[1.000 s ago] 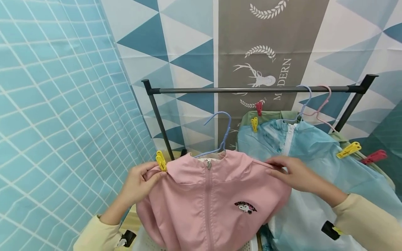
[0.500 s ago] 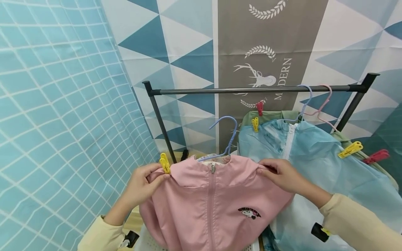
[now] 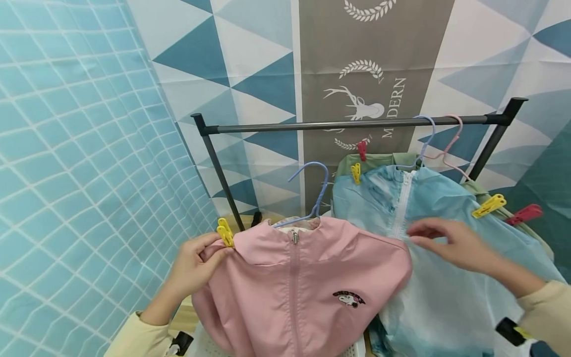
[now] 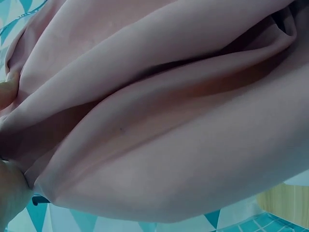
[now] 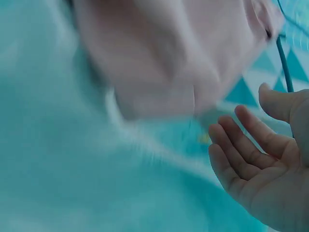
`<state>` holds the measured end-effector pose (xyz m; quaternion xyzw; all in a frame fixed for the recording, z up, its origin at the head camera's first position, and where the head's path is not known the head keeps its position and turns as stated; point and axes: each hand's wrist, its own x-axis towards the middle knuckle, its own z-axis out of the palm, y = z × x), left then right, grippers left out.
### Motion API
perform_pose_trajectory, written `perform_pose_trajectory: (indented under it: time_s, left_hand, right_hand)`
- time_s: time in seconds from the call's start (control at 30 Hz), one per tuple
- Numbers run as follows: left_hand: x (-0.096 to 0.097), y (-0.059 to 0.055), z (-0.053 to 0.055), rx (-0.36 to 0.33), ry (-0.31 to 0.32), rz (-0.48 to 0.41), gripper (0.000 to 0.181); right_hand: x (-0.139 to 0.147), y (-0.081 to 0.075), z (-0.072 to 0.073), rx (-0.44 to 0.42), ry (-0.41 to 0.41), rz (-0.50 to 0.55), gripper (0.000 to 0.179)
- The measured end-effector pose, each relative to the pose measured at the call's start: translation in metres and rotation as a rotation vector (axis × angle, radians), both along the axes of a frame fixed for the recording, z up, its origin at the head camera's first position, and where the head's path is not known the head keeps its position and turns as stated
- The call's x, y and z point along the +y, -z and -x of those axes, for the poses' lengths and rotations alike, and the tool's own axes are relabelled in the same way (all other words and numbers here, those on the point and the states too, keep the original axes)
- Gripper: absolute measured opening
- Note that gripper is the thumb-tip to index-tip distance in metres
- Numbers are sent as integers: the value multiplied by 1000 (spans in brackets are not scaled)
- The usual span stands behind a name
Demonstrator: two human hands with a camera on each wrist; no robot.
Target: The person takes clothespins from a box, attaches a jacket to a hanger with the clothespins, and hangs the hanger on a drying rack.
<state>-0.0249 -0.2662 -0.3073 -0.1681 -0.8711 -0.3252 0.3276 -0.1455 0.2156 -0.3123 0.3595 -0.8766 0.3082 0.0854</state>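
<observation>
A pink zip jacket (image 3: 267,287) hangs on a blue hanger (image 3: 320,193), whose hook stands free below the rack bar. My left hand (image 3: 189,265) pinches the jacket's shoulder on the left, right by a yellow clothespin (image 3: 225,232) clipped there. In the left wrist view, pink fabric (image 4: 159,140) fills most of the picture, with parts of the fingers at the left edge. My right hand (image 3: 455,245) is apart from the jacket, to the right of its other shoulder, in front of a blue jacket (image 3: 441,198). Its fingers are loosely bent and hold nothing, as the right wrist view of the hand (image 5: 260,164) shows.
A black rack bar (image 3: 276,127) spans the back. The blue jacket and a green garment (image 3: 345,163) hang at its right end, with yellow and red clothespins (image 3: 525,214). Under the pink jacket, a white basket (image 3: 202,342) partly shows. A tiled blue curtain (image 3: 89,173) stands left.
My right hand has let go of the pink jacket's right shoulder and moved off to the right. The left hand keeps its pinch. The view has shifted slightly.
</observation>
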Motion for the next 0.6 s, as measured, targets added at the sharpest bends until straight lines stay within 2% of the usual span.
perform_pose_trajectory:
  time_s: [0.1,0.2,0.3,0.47,0.6]
  left_hand:
    - [-2,-3,-2,7,-11,11,22]
    - [-4,-4,-5,2,-20,17,22]
    - [-6,-5,-11,4,-30,14,22]
    - [-11,-6,-19,21,-51,6,23]
    - [-13,-6,-21,34,-61,2,23]
  right_hand:
    - [33,0,4,9,131,-52,18]
    - [61,-3,7,-44,273,-172,22]
    - [79,-3,9,-81,383,-240,30]
    - [97,0,11,-135,458,-265,43]
    - [105,0,13,-169,465,-265,47]
